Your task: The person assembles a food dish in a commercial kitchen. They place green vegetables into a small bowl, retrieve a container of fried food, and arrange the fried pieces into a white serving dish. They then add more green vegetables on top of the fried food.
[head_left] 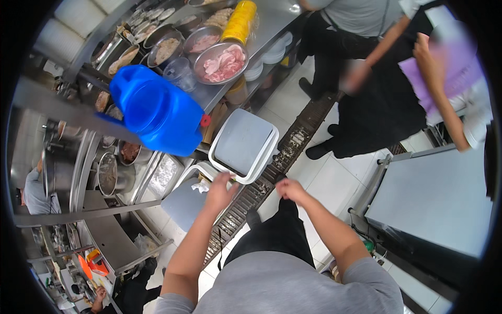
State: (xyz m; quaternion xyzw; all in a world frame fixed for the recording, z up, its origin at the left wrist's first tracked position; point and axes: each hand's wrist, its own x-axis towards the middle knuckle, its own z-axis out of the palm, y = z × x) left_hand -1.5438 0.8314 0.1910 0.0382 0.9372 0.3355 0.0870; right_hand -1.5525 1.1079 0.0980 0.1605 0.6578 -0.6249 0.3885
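Observation:
My left hand (pixel 221 191) is over the near left corner of a white bin with a grey swing lid (pixel 244 141). Its fingers are apart and hold nothing; whether they touch the rim I cannot tell. Right of the bin, above the floor drain, my right hand (pixel 293 190) is loosely closed, with nothing visible in it. A second grey-lidded bin (pixel 183 201) stands left of my left forearm, a crumpled white scrap (pixel 201 186) at its edge. Beyond the bins, a large blue jerrycan with a red cap (pixel 151 112) sits at the counter's edge.
Metal bowls of raw meat (pixel 224 64) and a yellow cylinder (pixel 239 22) crowd the steel counter (pixel 274 18). A grated drain (pixel 298 136) crosses the tiled floor. Two people in black aprons (pixel 376 110) stand far right, one holding a purple sheet (pixel 452 78). A steel-topped unit (pixel 434 193) is on the right.

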